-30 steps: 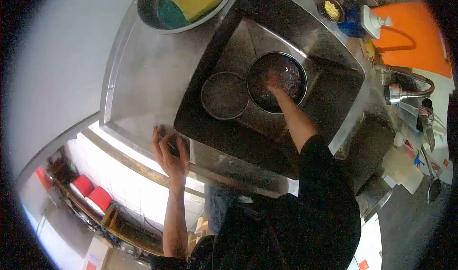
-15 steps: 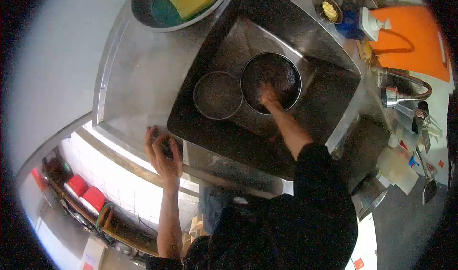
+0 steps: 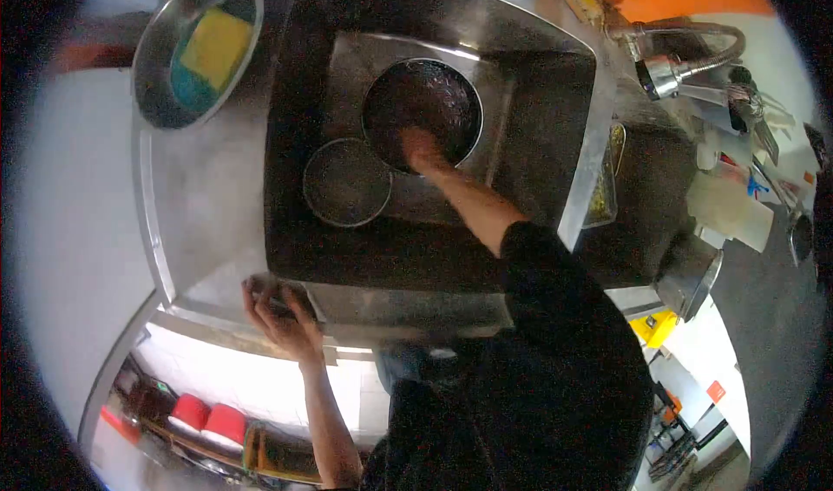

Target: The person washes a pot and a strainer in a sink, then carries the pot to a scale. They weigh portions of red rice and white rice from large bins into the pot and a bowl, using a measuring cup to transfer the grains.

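A round metal-rimmed pot (image 3: pixel 464 114) with a dark, glossy inside stands in the sink (image 3: pixel 547 135). My right hand (image 3: pixel 423 148) reaches down into it; its fingers are blurred and partly lost in the dark contents. Beside the pot, touching or nearly so, lies a round wire-rimmed strainer (image 3: pixel 347 186). At the front left corner of the steel counter, my left hand (image 3: pixel 286 322) curls its fingers over a dark, rounded object (image 3: pixel 279 300), whose kind I cannot make out.
An oval metal basin (image 3: pixel 147 75) with a yellow sponge (image 3: pixel 217 47) and a blue-green pad (image 3: pixel 193 88) sits at the upper left. The faucet (image 3: pixel 664 76) is on the right. A metal container (image 3: pixel 687 278) stands at the lower right, near a glass-like tray (image 3: pixel 607 179).
The head view has turned and shifted, bringing the sink further left and up in the picture. My right hand stays in the pot, and my left stays on the dark object.
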A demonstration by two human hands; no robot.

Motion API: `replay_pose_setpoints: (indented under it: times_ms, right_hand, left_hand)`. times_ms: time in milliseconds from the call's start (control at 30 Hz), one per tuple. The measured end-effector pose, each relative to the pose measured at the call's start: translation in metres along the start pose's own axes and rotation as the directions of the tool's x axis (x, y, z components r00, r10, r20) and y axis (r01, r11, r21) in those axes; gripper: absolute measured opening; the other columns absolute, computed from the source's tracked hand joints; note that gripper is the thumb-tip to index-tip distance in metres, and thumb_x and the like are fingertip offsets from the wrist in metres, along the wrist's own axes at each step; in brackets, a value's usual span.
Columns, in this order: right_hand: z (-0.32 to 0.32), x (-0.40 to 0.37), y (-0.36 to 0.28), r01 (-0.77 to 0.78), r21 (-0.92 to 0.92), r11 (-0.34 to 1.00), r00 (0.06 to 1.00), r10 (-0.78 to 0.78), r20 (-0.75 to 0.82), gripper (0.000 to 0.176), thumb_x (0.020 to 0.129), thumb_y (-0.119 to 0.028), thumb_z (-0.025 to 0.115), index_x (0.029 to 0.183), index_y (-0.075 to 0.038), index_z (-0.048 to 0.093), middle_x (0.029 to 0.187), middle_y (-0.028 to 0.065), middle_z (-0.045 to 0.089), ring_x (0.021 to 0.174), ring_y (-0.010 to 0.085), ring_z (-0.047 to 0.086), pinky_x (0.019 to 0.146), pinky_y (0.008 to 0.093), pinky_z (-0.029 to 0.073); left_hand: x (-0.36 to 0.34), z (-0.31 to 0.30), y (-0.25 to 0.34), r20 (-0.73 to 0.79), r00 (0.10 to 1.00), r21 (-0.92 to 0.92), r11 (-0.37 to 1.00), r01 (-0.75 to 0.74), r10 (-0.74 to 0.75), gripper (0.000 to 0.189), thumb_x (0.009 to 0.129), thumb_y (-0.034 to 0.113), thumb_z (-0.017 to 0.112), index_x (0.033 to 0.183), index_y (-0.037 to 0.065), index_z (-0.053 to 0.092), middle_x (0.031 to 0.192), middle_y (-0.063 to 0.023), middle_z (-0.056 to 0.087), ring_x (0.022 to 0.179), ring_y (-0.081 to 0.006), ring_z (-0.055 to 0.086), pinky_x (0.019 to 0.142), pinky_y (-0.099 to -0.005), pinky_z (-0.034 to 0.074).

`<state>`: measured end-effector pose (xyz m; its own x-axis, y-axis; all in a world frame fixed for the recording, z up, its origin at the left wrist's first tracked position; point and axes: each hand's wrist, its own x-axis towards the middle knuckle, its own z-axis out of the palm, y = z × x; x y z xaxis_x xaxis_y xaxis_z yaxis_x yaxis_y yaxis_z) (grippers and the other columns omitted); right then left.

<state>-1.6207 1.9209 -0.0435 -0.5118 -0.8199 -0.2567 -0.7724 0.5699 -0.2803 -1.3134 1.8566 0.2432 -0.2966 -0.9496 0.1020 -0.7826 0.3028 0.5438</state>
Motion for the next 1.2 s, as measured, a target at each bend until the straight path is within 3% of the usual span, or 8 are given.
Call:
replay_pose_setpoints:
  times_ms: [167, 233, 633, 700, 867, 967, 1033, 1200]
  right_hand:
    - [0.078, 0.083, 0.035, 0.048, 0.822, 0.567, 0.927, 0.281, -0.248, 0.024, 0.09, -0.019, 0.05, 0.093, -0.004, 0.068, 0.099, 0.0175, 0.066, 0.087, 0.036, 0.064, 0.077, 0.0481, 0.05]
    - [-0.003, 0.076, 0.06, -0.238, 0.087, 0.967, 0.957, 0.249, -0.149, 0.022, 0.088, -0.018, 0.052, 0.084, -0.005, 0.069, 0.091, 0.0169, 0.068, 0.081, 0.0351, 0.066, 0.069, 0.0511, 0.049]
    - [0.063, 0.107, 0.002, -0.122, -0.363, 0.924, 0.992, 0.111, -0.052, 0.018, 0.084, -0.012, 0.053, 0.087, -0.005, 0.069, 0.088, 0.0194, 0.068, 0.087, 0.0342, 0.066, 0.071, 0.0471, 0.053]
    - [-0.007, 0.1, 0.034, 0.079, 0.4, 0.913, 0.97, 0.022, -0.24, 0.016, 0.083, -0.014, 0.056, 0.082, -0.006, 0.069, 0.08, 0.0154, 0.068, 0.078, 0.0307, 0.067, 0.065, 0.043, 0.053]
    - [-0.051, 0.044, 0.057, -0.309, 0.146, 0.94, 0.949, 0.294, 0.114, 0.017, 0.085, -0.014, 0.053, 0.081, -0.006, 0.067, 0.082, 0.0165, 0.067, 0.081, 0.0296, 0.067, 0.067, 0.0418, 0.053]
    - [0.059, 0.023, 0.082, 0.193, -0.306, 0.932, 0.696, -0.35, -0.627, 0.023, 0.089, -0.03, 0.053, 0.079, -0.014, 0.066, 0.061, 0.0061, 0.056, 0.049, 0.0204, 0.052, 0.04, 0.0355, 0.035]
    - [0.074, 0.042, 0.057, 0.091, -0.268, 0.959, 0.994, -0.071, 0.084, 0.02, 0.087, -0.012, 0.05, 0.097, -0.001, 0.064, 0.106, 0.0238, 0.063, 0.102, 0.0362, 0.061, 0.079, 0.0469, 0.051]
    - [0.03, 0.046, 0.027, -0.149, 0.013, 0.989, 0.987, 0.149, -0.062, 0.021, 0.088, -0.01, 0.049, 0.1, 0.0, 0.063, 0.104, 0.0235, 0.063, 0.1, 0.0389, 0.061, 0.081, 0.0496, 0.05]
  left_hand:
    - [-0.001, 0.0, -0.008, 0.034, 0.999, 0.043, 0.998, -0.037, 0.035, 0.028, 0.092, 0.023, 0.057, 0.105, -0.002, 0.055, 0.135, -0.0214, 0.043, 0.125, -0.0366, 0.043, 0.097, -0.0449, 0.04]
    - [0.002, 0.001, -0.008, 0.037, 0.998, 0.053, 0.997, -0.054, 0.052, 0.027, 0.092, 0.022, 0.057, 0.105, -0.002, 0.054, 0.134, -0.0214, 0.043, 0.125, -0.0368, 0.043, 0.098, -0.0451, 0.04]
    - [0.001, -0.002, -0.002, 0.042, 0.998, -0.044, 0.998, -0.049, 0.051, 0.015, 0.09, 0.01, 0.056, 0.098, -0.003, 0.055, 0.134, -0.0244, 0.041, 0.129, -0.039, 0.038, 0.102, -0.0486, 0.034]
    - [0.003, -0.004, 0.002, 0.061, 0.997, -0.04, 0.998, -0.052, 0.055, 0.013, 0.09, 0.009, 0.056, 0.097, -0.002, 0.054, 0.132, -0.0235, 0.042, 0.129, -0.0404, 0.037, 0.103, -0.0493, 0.034]
    - [0.003, 0.0, 0.002, 0.052, 0.999, -0.04, 0.999, -0.006, 0.008, 0.012, 0.089, 0.007, 0.056, 0.097, -0.002, 0.054, 0.131, -0.0229, 0.043, 0.129, -0.0407, 0.037, 0.103, -0.0493, 0.035]
    - [0.0, -0.006, 0.009, 0.048, 0.999, -0.041, 0.999, 0.015, -0.013, 0.011, 0.09, 0.007, 0.056, 0.096, -0.002, 0.054, 0.13, -0.0228, 0.044, 0.129, -0.0405, 0.038, 0.102, -0.0491, 0.035]
    - [0.005, -0.004, 0.008, 0.046, 0.998, -0.024, 0.999, -0.034, 0.035, 0.01, 0.09, 0.007, 0.056, 0.094, -0.002, 0.054, 0.13, -0.0226, 0.046, 0.128, -0.0404, 0.039, 0.102, -0.0484, 0.036]
    - [-0.001, -0.003, 0.005, 0.071, 0.997, -0.014, 1.0, 0.0, 0.001, 0.024, 0.092, 0.02, 0.056, 0.104, -0.001, 0.056, 0.135, -0.0235, 0.043, 0.126, -0.0386, 0.042, 0.103, -0.0482, 0.034]
